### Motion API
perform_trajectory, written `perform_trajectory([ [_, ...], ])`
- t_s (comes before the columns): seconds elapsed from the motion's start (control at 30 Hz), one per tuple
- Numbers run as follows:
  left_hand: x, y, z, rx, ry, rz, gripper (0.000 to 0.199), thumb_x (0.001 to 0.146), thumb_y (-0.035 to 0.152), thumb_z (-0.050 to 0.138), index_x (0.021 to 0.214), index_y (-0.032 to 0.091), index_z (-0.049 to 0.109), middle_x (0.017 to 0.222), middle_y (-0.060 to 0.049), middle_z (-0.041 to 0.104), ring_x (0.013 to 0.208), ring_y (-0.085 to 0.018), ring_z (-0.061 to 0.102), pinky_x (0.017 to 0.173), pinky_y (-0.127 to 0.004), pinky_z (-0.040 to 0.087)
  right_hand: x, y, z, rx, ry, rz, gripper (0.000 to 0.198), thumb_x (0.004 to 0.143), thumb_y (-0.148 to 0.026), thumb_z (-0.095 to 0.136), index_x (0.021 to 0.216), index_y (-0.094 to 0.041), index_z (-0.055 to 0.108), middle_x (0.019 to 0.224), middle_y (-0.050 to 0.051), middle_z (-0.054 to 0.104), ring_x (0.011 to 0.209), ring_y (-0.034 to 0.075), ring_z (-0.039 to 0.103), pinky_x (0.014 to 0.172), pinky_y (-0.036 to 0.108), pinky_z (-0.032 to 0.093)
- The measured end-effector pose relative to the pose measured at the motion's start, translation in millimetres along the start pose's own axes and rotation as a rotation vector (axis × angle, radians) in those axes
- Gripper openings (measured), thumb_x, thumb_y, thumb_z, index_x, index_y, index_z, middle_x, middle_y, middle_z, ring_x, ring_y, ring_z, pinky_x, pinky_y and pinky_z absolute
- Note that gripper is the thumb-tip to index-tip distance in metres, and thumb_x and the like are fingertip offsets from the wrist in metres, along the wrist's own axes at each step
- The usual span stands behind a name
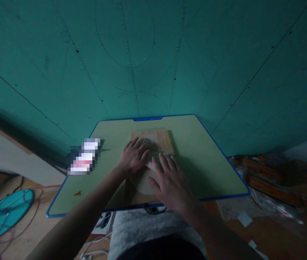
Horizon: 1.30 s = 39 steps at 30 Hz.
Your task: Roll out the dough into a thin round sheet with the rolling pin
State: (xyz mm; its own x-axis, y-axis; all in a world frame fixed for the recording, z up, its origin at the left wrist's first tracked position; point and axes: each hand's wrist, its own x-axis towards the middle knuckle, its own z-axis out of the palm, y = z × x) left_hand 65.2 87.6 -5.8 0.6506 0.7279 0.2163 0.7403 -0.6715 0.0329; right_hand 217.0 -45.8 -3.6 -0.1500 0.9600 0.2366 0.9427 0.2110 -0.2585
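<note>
A pale, flat sheet of what looks like dough (pixel 141 183) lies on a wooden board (pixel 160 135) on the small table. My left hand (pixel 134 157) rests palm down at the sheet's far left part, its fingers stretched out toward the board's far edge. Across from it, my right hand (pixel 168 177) lies over the sheet's right side, fingers extended and thumb spread to the left. Between the two hands shows a pale raised strip (pixel 150 165), perhaps a fold or roll of the sheet. What lies under both palms is hidden.
The light green tabletop (pixel 204 155) has a blue rim and stands against a green wall (pixel 153 79). A blurred-out device (pixel 84 159) is at its left edge, near a small orange triangle (pixel 78 193). Plastic-wrapped items (pixel 269 184) lie on the floor at right; a teal round object (pixel 9 213) at left.
</note>
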Motion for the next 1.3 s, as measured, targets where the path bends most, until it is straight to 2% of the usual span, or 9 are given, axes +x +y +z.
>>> perform_trajectory([
  [0.1, 1.7, -1.8, 1.6, 0.006, 0.015, 0.018, 0.045, 0.103, 0.036, 0.035, 0.136, 0.018, 0.059, 0.147, -0.011, 0.055, 0.142, -0.032, 0.042, 0.116, -0.049, 0.034, -0.2, 1.0, -3.3, 0.005, -0.024, 0.002, 0.062, 0.099, -0.045, 0.049, 0.15, -0.01, 0.045, 0.156, 0.024, 0.042, 0.145, 0.038, 0.037, 0.12, 0.054, 0.027],
  [0.33, 86.4, 5.4, 16.1, -0.015, -0.095, 0.177, 0.031, 0.099, 0.031, 0.047, 0.124, 0.027, 0.065, 0.135, -0.007, 0.065, 0.128, -0.028, 0.054, 0.106, -0.046, 0.043, 52.0, 69.5, -4.6, -0.015, -0.164, 0.316, 0.072, 0.1, -0.058, 0.038, 0.152, -0.009, 0.04, 0.153, 0.024, 0.045, 0.143, 0.038, 0.041, 0.116, 0.057, 0.03],
  [0.47, 98.4, 10.3, 15.9, -0.016, -0.079, 0.144, 0.032, 0.102, 0.033, 0.043, 0.123, 0.025, 0.066, 0.135, -0.009, 0.064, 0.132, -0.032, 0.051, 0.102, -0.049, 0.044, 62.8, 81.3, -7.0, -0.046, -0.185, 0.38, 0.073, 0.097, -0.064, 0.04, 0.148, -0.011, 0.047, 0.15, 0.023, 0.049, 0.14, 0.038, 0.044, 0.115, 0.057, 0.031],
  [0.6, 61.0, 12.5, 8.9, -0.015, -0.021, 0.005, 0.041, 0.103, 0.039, 0.04, 0.131, 0.017, 0.061, 0.14, -0.016, 0.06, 0.139, -0.035, 0.045, 0.111, -0.052, 0.037, 38.4, 55.8, -7.6, -0.084, -0.142, 0.266, 0.068, 0.101, -0.058, 0.038, 0.148, -0.01, 0.047, 0.149, 0.023, 0.05, 0.139, 0.038, 0.045, 0.115, 0.057, 0.031],
  [0.7, 5.8, 15.4, 3.8, 0.002, 0.037, -0.06, 0.048, 0.104, 0.041, 0.038, 0.138, 0.013, 0.055, 0.145, -0.019, 0.055, 0.141, -0.036, 0.044, 0.114, -0.053, 0.036, 10.7, 33.5, -6.7, -0.103, -0.065, 0.113, 0.061, 0.103, -0.051, 0.038, 0.148, -0.012, 0.047, 0.149, 0.02, 0.052, 0.137, 0.036, 0.047, 0.116, 0.056, 0.03],
  [0.83, -72.8, 31.4, 0.7, 0.034, 0.184, -0.011, 0.049, 0.103, 0.041, 0.04, 0.142, 0.014, 0.05, 0.146, -0.016, 0.055, 0.142, -0.036, 0.043, 0.114, -0.055, 0.039, -2.5, 29.7, -2.8, -0.118, 0.025, 0.021, 0.053, 0.103, -0.047, 0.038, 0.144, -0.016, 0.052, 0.149, 0.016, 0.053, 0.141, 0.034, 0.042, 0.12, 0.059, 0.021],
  [0.93, -107.8, 50.7, -0.2, 0.028, 0.243, -0.004, 0.051, 0.102, 0.041, 0.043, 0.144, 0.013, 0.047, 0.147, -0.018, 0.055, 0.14, -0.034, 0.047, 0.112, -0.052, 0.043, 16.3, 40.7, 2.3, -0.131, 0.05, 0.05, 0.048, 0.102, -0.043, 0.041, 0.14, -0.018, 0.057, 0.148, 0.016, 0.054, 0.144, 0.036, 0.037, 0.12, 0.063, 0.017],
  [1.03, -118.2, 62.7, 1.8, 0.002, 0.224, 0.011, 0.054, 0.1, 0.033, 0.044, 0.15, 0.01, 0.04, 0.148, -0.019, 0.054, 0.138, -0.033, 0.049, 0.108, -0.049, 0.048, 51.3, 47.6, 8.4, -0.117, 0.036, 0.033, 0.046, 0.101, -0.04, 0.044, 0.139, -0.019, 0.059, 0.15, 0.015, 0.052, 0.147, 0.036, 0.032, 0.12, 0.063, 0.014],
  [1.3, -119.5, 48.9, 16.0, -0.102, 0.215, -0.074, 0.055, 0.101, 0.018, 0.038, 0.155, 0.017, 0.034, 0.148, -0.014, 0.055, 0.141, -0.03, 0.047, 0.109, -0.049, 0.05, 146.3, 21.3, 27.8, 0.059, -0.139, -0.241, 0.042, 0.099, -0.032, 0.051, 0.139, -0.022, 0.058, 0.148, 0.007, 0.056, 0.148, 0.026, 0.033, 0.123, 0.05, 0.013],
])
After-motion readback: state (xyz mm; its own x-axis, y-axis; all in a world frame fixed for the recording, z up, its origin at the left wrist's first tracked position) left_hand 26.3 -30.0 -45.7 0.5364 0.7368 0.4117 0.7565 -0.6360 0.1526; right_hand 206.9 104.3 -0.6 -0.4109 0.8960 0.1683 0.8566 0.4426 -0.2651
